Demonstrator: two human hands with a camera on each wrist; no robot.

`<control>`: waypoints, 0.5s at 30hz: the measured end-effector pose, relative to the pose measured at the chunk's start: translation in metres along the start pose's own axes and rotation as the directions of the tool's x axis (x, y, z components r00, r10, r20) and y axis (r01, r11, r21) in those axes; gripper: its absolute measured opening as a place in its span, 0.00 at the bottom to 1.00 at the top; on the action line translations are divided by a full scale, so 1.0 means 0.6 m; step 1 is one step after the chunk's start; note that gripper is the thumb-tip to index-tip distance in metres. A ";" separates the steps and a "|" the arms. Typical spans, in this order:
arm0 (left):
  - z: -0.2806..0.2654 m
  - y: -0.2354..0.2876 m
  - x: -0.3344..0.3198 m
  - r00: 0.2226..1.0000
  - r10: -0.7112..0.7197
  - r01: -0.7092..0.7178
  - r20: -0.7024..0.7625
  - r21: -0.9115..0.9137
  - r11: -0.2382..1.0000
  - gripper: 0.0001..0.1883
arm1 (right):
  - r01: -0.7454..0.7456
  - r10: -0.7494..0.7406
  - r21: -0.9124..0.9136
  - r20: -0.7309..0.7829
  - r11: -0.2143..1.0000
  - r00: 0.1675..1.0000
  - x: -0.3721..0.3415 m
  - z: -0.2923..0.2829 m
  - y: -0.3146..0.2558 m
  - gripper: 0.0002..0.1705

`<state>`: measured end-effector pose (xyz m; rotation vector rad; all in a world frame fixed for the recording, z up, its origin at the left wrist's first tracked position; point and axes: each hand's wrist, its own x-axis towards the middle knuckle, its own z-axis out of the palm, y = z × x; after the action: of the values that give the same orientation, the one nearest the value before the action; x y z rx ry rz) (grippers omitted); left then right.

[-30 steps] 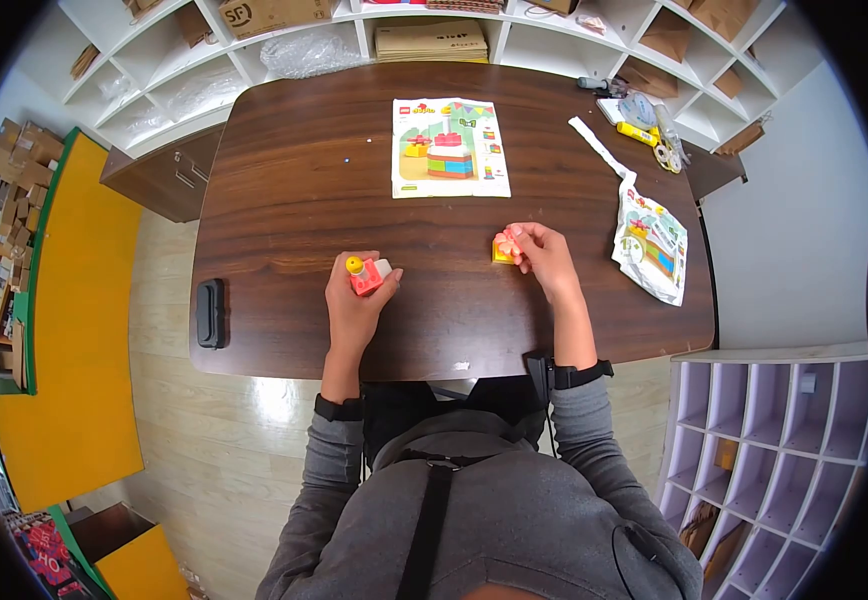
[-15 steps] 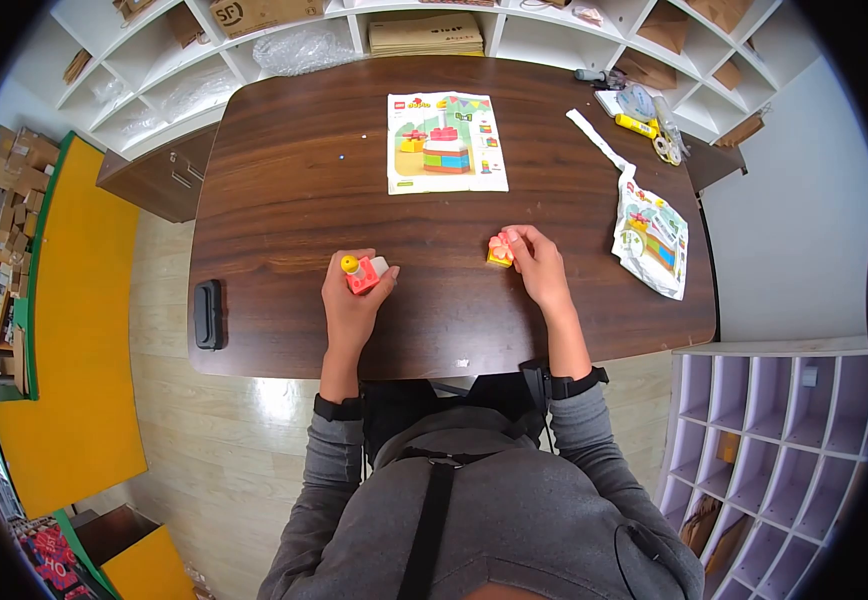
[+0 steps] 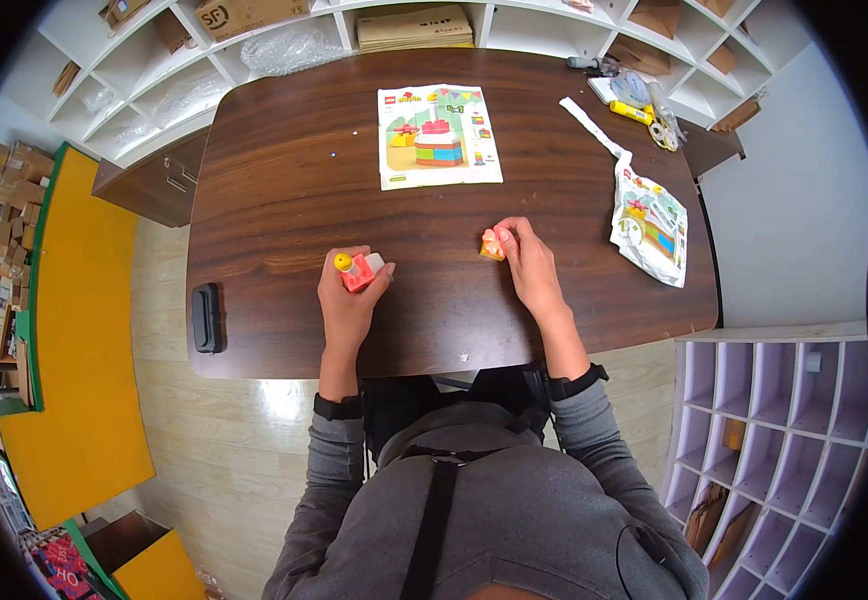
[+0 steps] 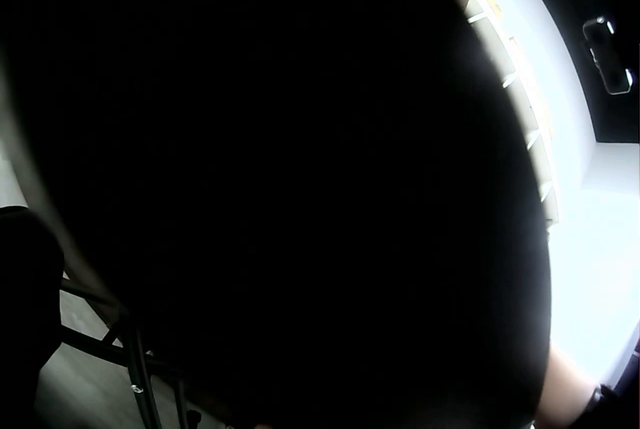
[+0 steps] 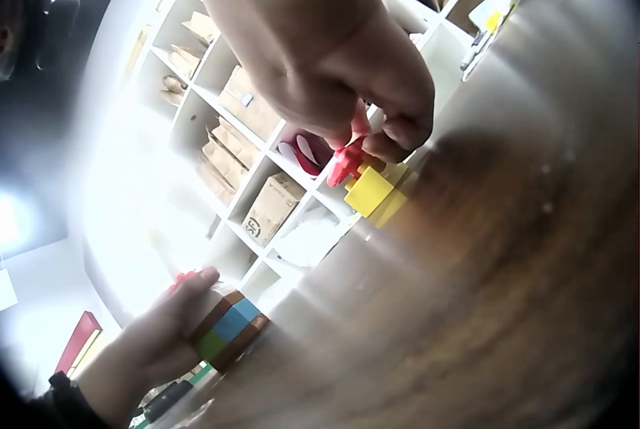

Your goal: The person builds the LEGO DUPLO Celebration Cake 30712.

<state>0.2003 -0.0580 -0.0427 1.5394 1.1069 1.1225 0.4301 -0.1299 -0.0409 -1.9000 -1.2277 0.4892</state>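
Observation:
The left hand (image 3: pixel 347 308) grips a block stack (image 3: pixel 359 275) from the sides; its top shows pink-red, white and a yellow round piece (image 3: pixel 343 262). From the side, in the right wrist view, the stack has brown, blue and green layers (image 5: pixel 235 321) and the left hand (image 5: pixel 165 339) is round it. The right hand (image 3: pixel 532 275) pinches a pinkish-red flower piece (image 3: pixel 492 243) that sits on a yellow brick (image 3: pixel 491 254). In the right wrist view the right hand (image 5: pixel 340 69) has its fingers on the red flower (image 5: pixel 345 164), above the yellow brick (image 5: pixel 372 192). The left wrist view is mostly black.
A printed sheet (image 3: pixel 439 137) lies beyond the hands on the brown table (image 3: pixel 274 190). An opened packet (image 3: pixel 651 230) is at the right, tape and tools (image 3: pixel 636 105) at the back right, and a black case (image 3: pixel 207 318) at the left edge.
The head view has shifted slightly. The right hand and the flower with its yellow brick have moved a little left, towards the left hand, which still grips the stack.

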 end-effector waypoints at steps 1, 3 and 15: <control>0.000 0.000 0.001 1.000 -0.003 0.003 0.002 0.011 1.000 0.17 | -0.003 0.003 0.001 -0.004 1.000 1.000 0.001 0.000 0.002 0.12; 0.001 -0.007 0.001 1.000 0.002 -0.002 0.012 0.017 1.000 0.17 | 0.029 -0.029 0.012 -0.014 1.000 0.999 0.002 0.002 0.010 0.11; -0.007 0.006 -0.019 0.980 0.011 -0.024 0.201 0.063 0.998 0.29 | 0.032 -0.038 0.135 0.040 0.990 0.998 -0.017 0.027 0.004 0.13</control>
<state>0.1946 -0.0693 -0.0404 1.6759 1.0030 0.9271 0.4160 -0.1329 -0.0536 -1.7604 -1.2227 0.5820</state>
